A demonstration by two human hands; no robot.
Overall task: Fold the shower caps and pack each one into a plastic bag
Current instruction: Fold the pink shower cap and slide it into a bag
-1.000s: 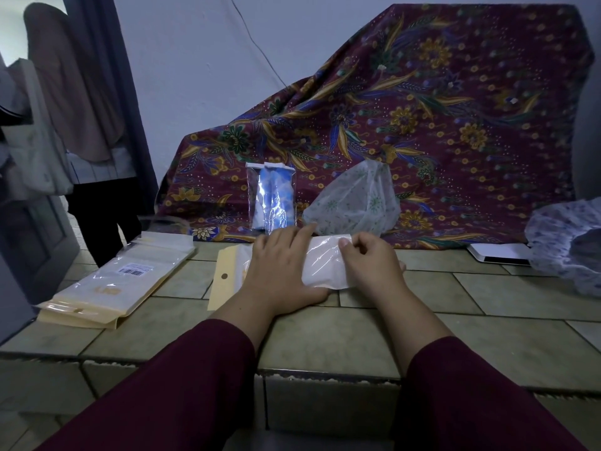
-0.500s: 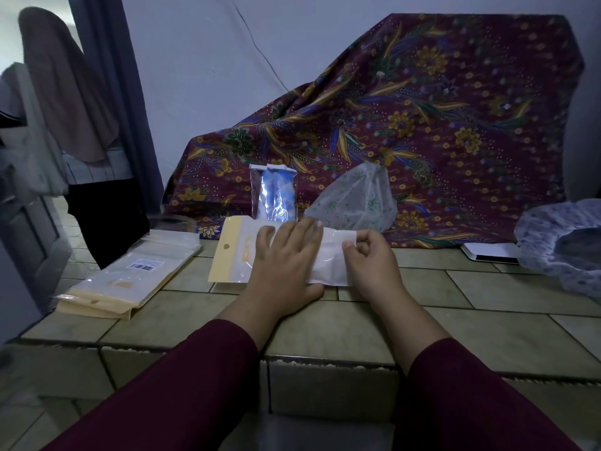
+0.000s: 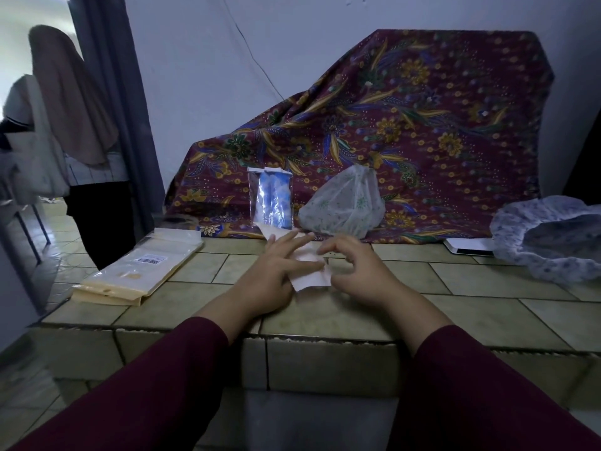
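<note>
A clear plastic bag [image 3: 310,277] with a cream header and a pale folded shower cap inside lies slanted on the tiled counter [image 3: 487,307]. My left hand [image 3: 276,271] rests over its left side with fingers spread, gripping it. My right hand [image 3: 356,273] has its fingers curled at the bag's right edge. Most of the bag is hidden under both hands. A packed blue cap in its bag [image 3: 273,200] leans upright behind. A green-patterned cap [image 3: 344,205] sits beside it. An open blue floral shower cap [image 3: 549,242] lies at the far right.
A stack of empty cream-headed bags [image 3: 140,268] lies at the left counter edge. A white flat device [image 3: 468,249] sits by the floral cap. A maroon batik cloth [image 3: 422,118] drapes the back. A person [image 3: 81,131] stands in the doorway at left.
The bag has turned from lying sideways to slanting, its header now pointing away behind my left hand. Both hands have shifted with it, and my right fingers have curled at its edge.
</note>
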